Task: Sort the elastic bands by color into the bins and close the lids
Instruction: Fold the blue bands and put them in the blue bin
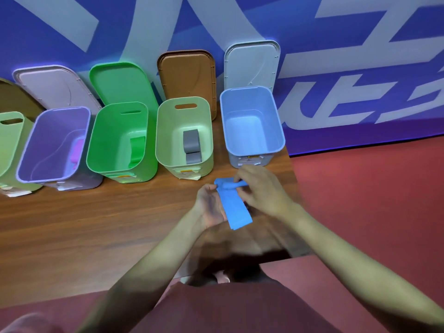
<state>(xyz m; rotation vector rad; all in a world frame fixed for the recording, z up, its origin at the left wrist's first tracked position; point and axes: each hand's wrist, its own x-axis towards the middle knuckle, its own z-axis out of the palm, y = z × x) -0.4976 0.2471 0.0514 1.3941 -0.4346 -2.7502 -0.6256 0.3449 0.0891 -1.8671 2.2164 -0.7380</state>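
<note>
A blue elastic band (pixel 236 207) is held over the wooden table (pixel 84 224), in front of the blue bin (pixel 278 140). My left hand (pixel 209 203) pinches its left side and my right hand (pixel 259 188) grips its rolled upper end. The blue bin holds nothing that I can see. A grey band (pixel 191 145) lies in the pale green bin (pixel 163 150). A green band (pixel 137 150) lies in the green bin (pixel 96 155). A pink band (pixel 77 150) lies in the purple bin (pixel 26 164).
Open lids lean against the blue wall behind the bins: white (pixel 252 63), brown (pixel 187 73), green (pixel 120 80), pale pink (pixel 55 85). Another pale green bin (pixel 9 140) is cut off at the left edge. The table ends at right over a red floor (pixel 372 188).
</note>
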